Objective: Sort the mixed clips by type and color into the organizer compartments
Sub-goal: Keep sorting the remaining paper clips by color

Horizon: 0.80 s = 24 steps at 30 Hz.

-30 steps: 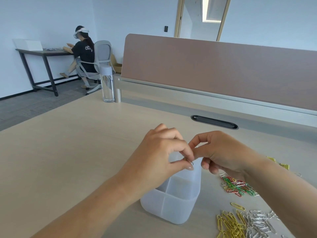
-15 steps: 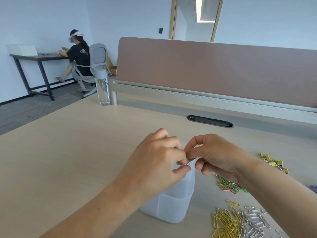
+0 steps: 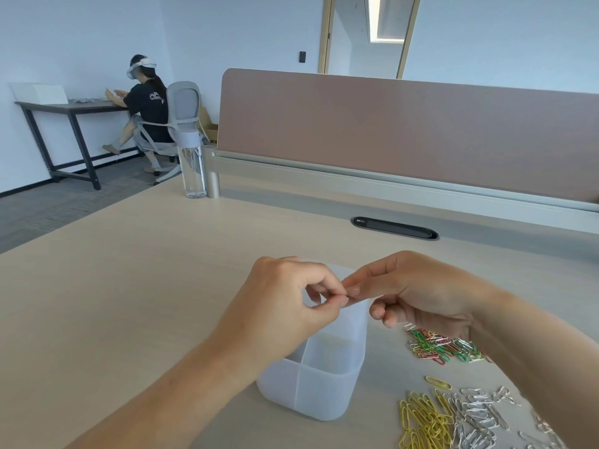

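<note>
Black-framed table (image 3: 64,105) upper left, a second person (image 3: 147,102) seated at it in a grey chair (image 3: 183,103). Clear water bottle (image 3: 193,170) stands at the far edge of the bench (image 3: 113,286), just left of the brown divider panel (image 3: 405,134). Black cable slot (image 3: 395,227) sits below the panel. Background reads the same as 0.5 s ago.

Centre: left hand (image 3: 291,306) has thumb and index pinched together, other fingers curled. Right hand (image 3: 421,293) meets it tip to tip, index and thumb reaching left, remaining fingers curled under. Both pinch the same spot above the organizer. The silver clip that glinted between the tips 0.5 s ago is now covered by the fingertips, can't resolve it. Right index was arched then and lies flatter now. Pinch point is slightly higher in frame.

Translucent white organizer (image 3: 314,384) is on the bench directly under the hands, lower centre, inner dividers visible, position unchanged.

Right of it, loose on the bench:
- red/green/silver mixed clips (image 3: 444,348), partly behind the right wrist
- single yellow clip (image 3: 438,382)
- yellow clip pile (image 3: 421,422) touching the silver clip pile (image 3: 476,419), lower right

Yellow binder clips visible at right 0.5 s ago no longer show; the right forearm covers that spot.
</note>
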Tool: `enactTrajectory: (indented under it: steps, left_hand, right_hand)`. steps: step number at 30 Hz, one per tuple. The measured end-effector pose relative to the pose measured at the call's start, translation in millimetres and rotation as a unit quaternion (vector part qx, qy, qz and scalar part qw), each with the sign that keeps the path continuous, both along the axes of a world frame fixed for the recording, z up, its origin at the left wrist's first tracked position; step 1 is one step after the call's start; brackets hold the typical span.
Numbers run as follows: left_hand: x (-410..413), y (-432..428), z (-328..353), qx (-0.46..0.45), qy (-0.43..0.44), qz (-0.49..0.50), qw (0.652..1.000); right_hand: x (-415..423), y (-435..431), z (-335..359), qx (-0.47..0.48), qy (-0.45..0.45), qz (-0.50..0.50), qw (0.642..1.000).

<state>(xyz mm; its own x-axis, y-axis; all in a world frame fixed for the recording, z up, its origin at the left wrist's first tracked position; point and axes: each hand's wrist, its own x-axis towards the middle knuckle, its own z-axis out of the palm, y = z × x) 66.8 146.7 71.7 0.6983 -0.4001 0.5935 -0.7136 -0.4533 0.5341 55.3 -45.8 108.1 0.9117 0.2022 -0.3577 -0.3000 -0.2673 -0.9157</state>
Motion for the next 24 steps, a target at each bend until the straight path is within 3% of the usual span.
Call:
enactTrajectory:
  steps: [6,10,15,20,24]
  left_hand:
    - [2,0,4,-0.037,0.124,-0.034,0.991]
    - [2,0,5,-0.034,0.172,-0.043,0.984]
    - [3,1,6,-0.024,0.167,-0.028,0.985]
    - [16,19,12,0.027,0.153,0.009,0.988]
    - [29,35,10,0.080,0.164,0.060,0.981]
  right_hand:
    - [-2,-2,1,-0.015,0.007,0.008,1.000]
    - [-6,5,2,-0.095,-0.054,0.001,0.994]
    - [-7,7,4,-0.200,-0.114,0.006,0.973]
    - [-9,6,4,-0.318,-0.205,0.053,0.924]
    - [-8,7,-2,-0.310,-0.195,0.057,0.929]
